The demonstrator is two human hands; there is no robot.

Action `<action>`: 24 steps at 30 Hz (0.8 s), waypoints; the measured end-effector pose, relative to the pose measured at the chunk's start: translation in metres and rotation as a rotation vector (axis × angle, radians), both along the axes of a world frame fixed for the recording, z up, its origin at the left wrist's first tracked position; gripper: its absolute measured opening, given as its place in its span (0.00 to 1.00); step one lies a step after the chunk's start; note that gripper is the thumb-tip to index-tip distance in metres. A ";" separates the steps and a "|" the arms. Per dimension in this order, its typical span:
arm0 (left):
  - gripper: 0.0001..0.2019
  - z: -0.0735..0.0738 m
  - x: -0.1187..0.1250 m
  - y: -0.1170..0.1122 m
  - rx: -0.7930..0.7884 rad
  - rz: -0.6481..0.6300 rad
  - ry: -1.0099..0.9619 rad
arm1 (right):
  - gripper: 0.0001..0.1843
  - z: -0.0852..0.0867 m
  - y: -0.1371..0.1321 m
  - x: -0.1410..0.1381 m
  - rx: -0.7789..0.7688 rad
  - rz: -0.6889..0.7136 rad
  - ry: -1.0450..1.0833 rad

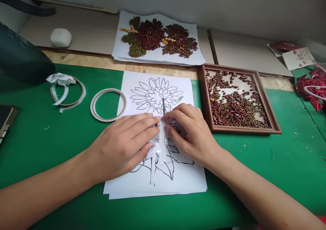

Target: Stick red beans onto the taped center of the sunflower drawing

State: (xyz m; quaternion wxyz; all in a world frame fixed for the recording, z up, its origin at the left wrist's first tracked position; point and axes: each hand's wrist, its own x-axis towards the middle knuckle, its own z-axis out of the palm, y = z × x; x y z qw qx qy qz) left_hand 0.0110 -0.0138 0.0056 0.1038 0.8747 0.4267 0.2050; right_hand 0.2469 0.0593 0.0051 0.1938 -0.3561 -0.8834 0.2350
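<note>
A line drawing of sunflowers [150, 92] lies on a small stack of white sheets. A pale narrow strip [162, 155] runs down its middle between my hands. My left hand [124, 143] rests flat on the drawing, fingers stretched toward the strip and covering part of a flower. Opposite it, my right hand [192, 129] has curved fingers touching the paper, with thumb and forefinger apart at the strip's right edge. A little dark red shows beside the left fingertips; what it is stays hidden. Left of the sheets lies a roll of double-sided tape [92, 104].
A framed tray [276, 129] of red and green beans stands at right. Bean pictures on paper [158, 60] lie at the back. Torn tape backing [61, 78], a white case [61, 37], a dark bottle [22, 56] and a phone [7, 119] are at left.
</note>
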 end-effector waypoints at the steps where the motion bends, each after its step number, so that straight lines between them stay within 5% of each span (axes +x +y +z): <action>1: 0.18 0.000 0.001 0.000 -0.012 0.007 0.014 | 0.09 0.000 0.000 -0.001 0.000 0.002 -0.015; 24: 0.17 -0.005 0.002 0.000 0.034 0.036 0.037 | 0.07 -0.006 0.005 -0.017 0.071 -0.022 -0.066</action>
